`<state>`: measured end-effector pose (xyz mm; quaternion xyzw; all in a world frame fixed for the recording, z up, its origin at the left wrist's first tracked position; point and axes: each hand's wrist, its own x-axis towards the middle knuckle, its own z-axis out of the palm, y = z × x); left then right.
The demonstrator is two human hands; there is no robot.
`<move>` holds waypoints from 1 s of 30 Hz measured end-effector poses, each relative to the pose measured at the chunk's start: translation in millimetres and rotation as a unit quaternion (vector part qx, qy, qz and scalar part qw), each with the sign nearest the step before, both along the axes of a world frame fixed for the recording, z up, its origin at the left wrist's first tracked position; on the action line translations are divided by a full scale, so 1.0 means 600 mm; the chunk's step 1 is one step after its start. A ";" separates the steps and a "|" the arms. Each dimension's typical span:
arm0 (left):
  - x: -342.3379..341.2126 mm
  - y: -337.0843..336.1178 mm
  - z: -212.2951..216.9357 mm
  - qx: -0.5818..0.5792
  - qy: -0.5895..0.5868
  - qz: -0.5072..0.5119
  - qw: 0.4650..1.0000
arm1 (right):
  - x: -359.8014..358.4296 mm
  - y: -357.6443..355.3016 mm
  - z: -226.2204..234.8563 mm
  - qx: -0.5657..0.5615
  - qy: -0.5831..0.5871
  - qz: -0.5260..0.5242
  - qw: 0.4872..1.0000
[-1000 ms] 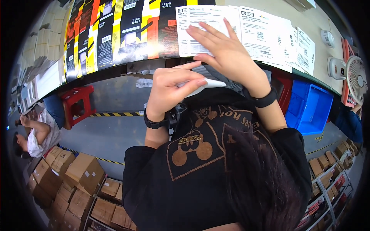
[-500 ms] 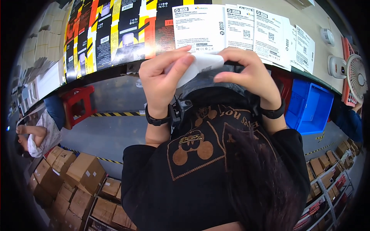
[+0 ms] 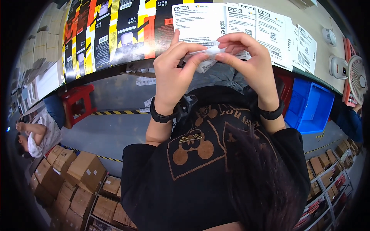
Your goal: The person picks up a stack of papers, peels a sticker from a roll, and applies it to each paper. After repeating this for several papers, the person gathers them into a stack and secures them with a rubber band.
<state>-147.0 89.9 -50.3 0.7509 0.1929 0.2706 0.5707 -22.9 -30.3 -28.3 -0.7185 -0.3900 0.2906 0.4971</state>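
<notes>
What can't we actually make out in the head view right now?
- small white item: pinched between left hand and right hand; the fingers cover most of it, so its kind and shape are unclear.
- white printed sheets: top edges cut off by the frame; the hands overlap the nearest.
- table edge: partly behind the hands.
- white fan: cut by the dark fisheye rim.

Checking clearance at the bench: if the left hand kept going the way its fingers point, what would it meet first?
Likely the white printed sheets just beyond the left hand; depth is unclear.
</notes>
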 end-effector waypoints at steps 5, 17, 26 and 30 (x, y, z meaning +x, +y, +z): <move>0.002 0.008 -0.003 0.079 -0.010 -0.003 0.997 | 0.012 0.009 -0.001 0.047 0.006 0.013 0.999; -0.014 0.024 -0.013 0.055 0.044 -0.064 0.995 | 0.054 0.038 -0.007 0.047 0.121 -0.080 0.988; -0.009 0.015 -0.030 0.118 0.075 -0.071 0.988 | 0.062 0.070 -0.078 -0.033 0.070 -0.082 0.994; -0.011 0.017 -0.035 0.119 0.072 -0.072 0.988 | 0.057 0.072 -0.079 -0.016 0.105 -0.089 0.990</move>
